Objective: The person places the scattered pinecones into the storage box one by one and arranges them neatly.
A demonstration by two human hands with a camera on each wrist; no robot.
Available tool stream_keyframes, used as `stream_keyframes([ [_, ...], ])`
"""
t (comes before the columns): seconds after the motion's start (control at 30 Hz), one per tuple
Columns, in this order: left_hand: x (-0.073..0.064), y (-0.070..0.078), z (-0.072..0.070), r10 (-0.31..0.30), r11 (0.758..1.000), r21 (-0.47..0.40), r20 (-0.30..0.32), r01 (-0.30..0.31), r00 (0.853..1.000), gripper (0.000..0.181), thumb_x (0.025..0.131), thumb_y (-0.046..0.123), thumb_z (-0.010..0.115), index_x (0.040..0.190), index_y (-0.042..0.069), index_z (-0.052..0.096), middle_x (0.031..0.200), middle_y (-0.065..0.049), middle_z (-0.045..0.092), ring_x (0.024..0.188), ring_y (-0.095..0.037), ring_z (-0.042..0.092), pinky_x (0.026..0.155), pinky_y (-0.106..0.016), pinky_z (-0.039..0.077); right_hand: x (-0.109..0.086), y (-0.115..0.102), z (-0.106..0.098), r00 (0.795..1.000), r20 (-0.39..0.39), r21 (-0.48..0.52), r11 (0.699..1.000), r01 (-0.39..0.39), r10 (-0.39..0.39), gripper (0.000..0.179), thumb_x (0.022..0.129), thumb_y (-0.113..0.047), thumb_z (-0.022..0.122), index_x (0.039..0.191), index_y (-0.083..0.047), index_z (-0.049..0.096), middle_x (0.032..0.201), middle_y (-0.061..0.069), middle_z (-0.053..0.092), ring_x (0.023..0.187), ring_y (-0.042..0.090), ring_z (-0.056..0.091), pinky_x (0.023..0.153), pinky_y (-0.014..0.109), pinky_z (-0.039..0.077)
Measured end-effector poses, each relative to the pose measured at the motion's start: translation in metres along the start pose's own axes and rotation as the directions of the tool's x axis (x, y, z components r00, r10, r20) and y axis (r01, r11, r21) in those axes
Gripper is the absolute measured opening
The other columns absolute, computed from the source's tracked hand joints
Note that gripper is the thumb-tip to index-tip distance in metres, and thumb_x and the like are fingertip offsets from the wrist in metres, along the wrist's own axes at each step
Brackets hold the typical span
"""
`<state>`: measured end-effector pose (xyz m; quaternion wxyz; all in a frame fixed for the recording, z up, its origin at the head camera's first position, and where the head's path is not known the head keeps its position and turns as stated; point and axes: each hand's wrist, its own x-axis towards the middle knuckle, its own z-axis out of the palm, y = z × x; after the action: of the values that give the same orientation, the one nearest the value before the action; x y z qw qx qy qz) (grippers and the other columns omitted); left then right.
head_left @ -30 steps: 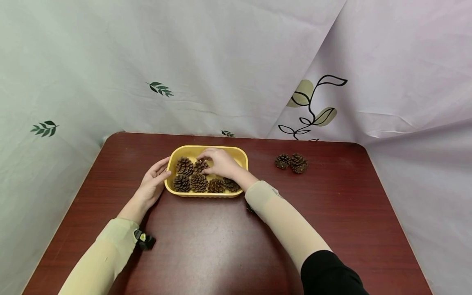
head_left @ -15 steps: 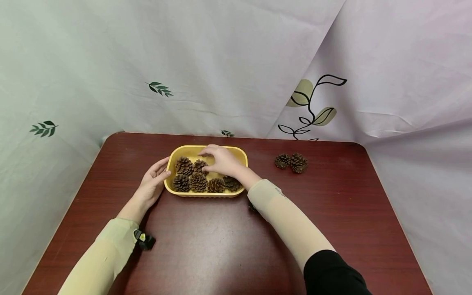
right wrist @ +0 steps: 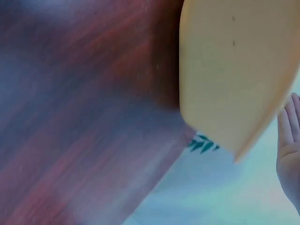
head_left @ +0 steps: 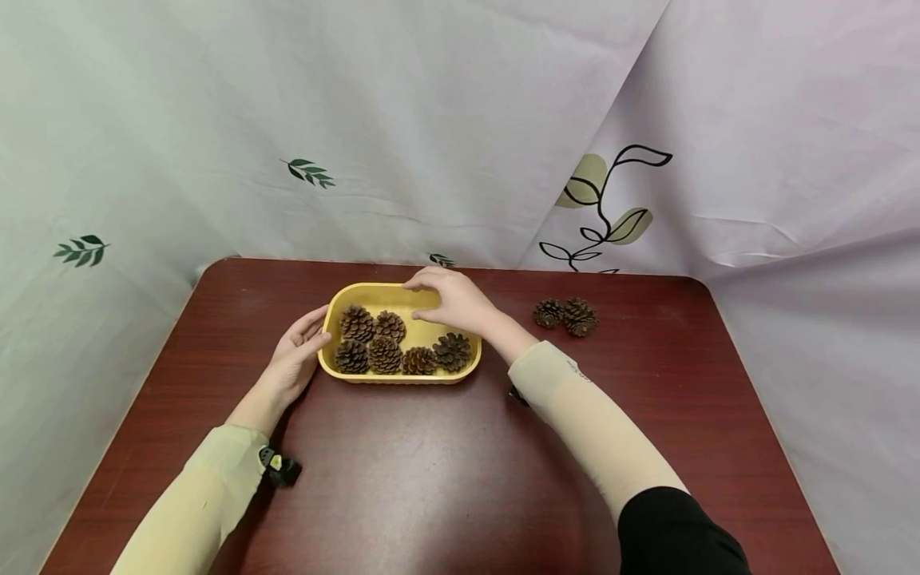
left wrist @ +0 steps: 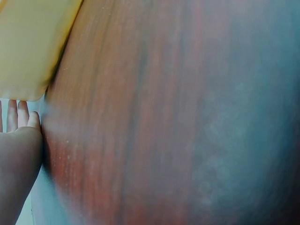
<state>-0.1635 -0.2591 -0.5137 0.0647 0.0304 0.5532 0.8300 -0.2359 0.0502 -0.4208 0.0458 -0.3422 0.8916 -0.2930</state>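
A yellow plastic tray [head_left: 399,379] stands on the table with several brown pine cones [head_left: 385,354] in it, gathered toward its left and front. My left hand [head_left: 294,359] rests against the tray's left end, its thumb at the rim; straight fingers [left wrist: 23,112] show at the tray's end in the left wrist view. Over the back right part of the tray is my right hand [head_left: 454,301], fingers loosely bent and apart, with nothing between them. In the right wrist view, the right hand [right wrist: 289,150] shows at the right edge beyond the tray wall [right wrist: 234,70].
Two more pine cones [head_left: 565,316] sit side by side on the dark red wooden table [head_left: 402,479], right of the tray. A pale cloth [head_left: 431,144] with leaf prints hangs behind the table's far edge.
My right hand has lifted away from a pine cone at the tray's back row and moved right. That cone stays in the tray. The left hand has kept its place.
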Motion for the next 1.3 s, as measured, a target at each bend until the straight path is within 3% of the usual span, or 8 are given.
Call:
stream_keyframes([
  [0.3,0.0,-0.001,-0.001,0.007,1.0,-0.005,0.013,-0.007,1.0,0.045,0.105,-0.008,0.052,0.134,0.023,0.066,0.131,0.012,0.07,0.123,0.0,0.064,0.098,-0.015,0.055,-0.016,0.013,-0.024,0.999,-0.051,0.012,1.0,-0.006,0.007,0.049,0.092,-0.016,0.084,0.138,-0.011,0.069,0.144,0.009,0.067,0.139,0.028,0.059,0.124,0.044,0.043],
  [0.67,0.0,-0.001,-0.001,0.014,1.0,-0.005,0.012,-0.014,1.0,0.045,0.105,-0.009,0.051,0.134,0.023,0.065,0.132,0.012,0.07,0.124,0.001,0.063,0.101,-0.015,0.054,-0.039,0.037,-0.049,0.992,-0.127,0.012,1.0,0.02,-0.018,0.044,0.091,-0.01,0.084,0.133,-0.004,0.072,0.132,0.013,0.072,0.126,0.029,0.067,0.115,0.044,0.051],
  [1.3,-0.001,0.0,-0.001,0.0,1.0,-0.001,0.007,0.0,1.0,0.044,0.106,-0.008,0.052,0.137,0.021,0.064,0.132,0.013,0.07,0.123,0.001,0.064,0.099,-0.015,0.055,-0.083,0.085,-0.083,0.974,-0.2,0.074,0.993,-0.091,0.104,0.045,0.09,-0.01,0.086,0.132,-0.002,0.072,0.13,0.017,0.072,0.122,0.035,0.069,0.109,0.05,0.055],
])
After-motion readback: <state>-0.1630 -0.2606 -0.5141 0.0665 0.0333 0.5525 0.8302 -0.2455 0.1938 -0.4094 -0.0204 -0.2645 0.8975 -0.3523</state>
